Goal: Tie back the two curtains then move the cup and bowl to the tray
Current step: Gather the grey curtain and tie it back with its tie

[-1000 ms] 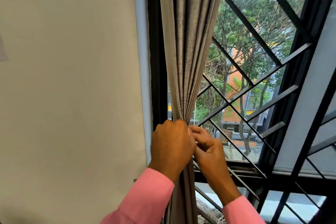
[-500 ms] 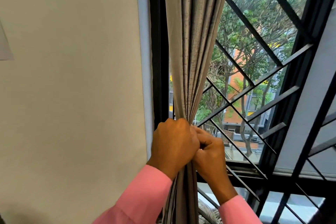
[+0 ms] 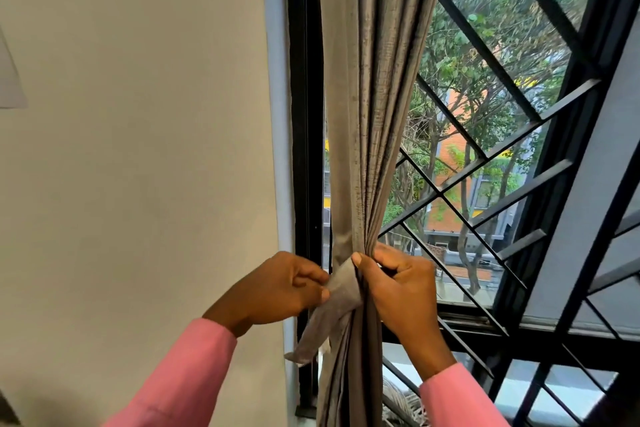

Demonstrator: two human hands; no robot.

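A grey curtain (image 3: pixel 370 114) hangs gathered into a narrow bunch at the window's left edge. A grey fabric tie-back strip (image 3: pixel 332 308) wraps the bunch at waist height, and its loose end droops to the lower left. My left hand (image 3: pixel 277 288) pinches that strip just left of the curtain. My right hand (image 3: pixel 398 284) grips the gathered curtain and the tie on the right side, thumb pressed on the front. Both sleeves are pink. The second curtain, the cup, the bowl and the tray are out of view.
A cream wall (image 3: pixel 138 166) fills the left half. The black window frame (image 3: pixel 304 114) stands right behind the curtain. Black diagonal security bars (image 3: pixel 485 191) cross the glass on the right, with trees and buildings outside.
My hands were clasped together over the bunch; now they have parted, the left one drawing the tie-back's end out to the left while the right one stays on the curtain.
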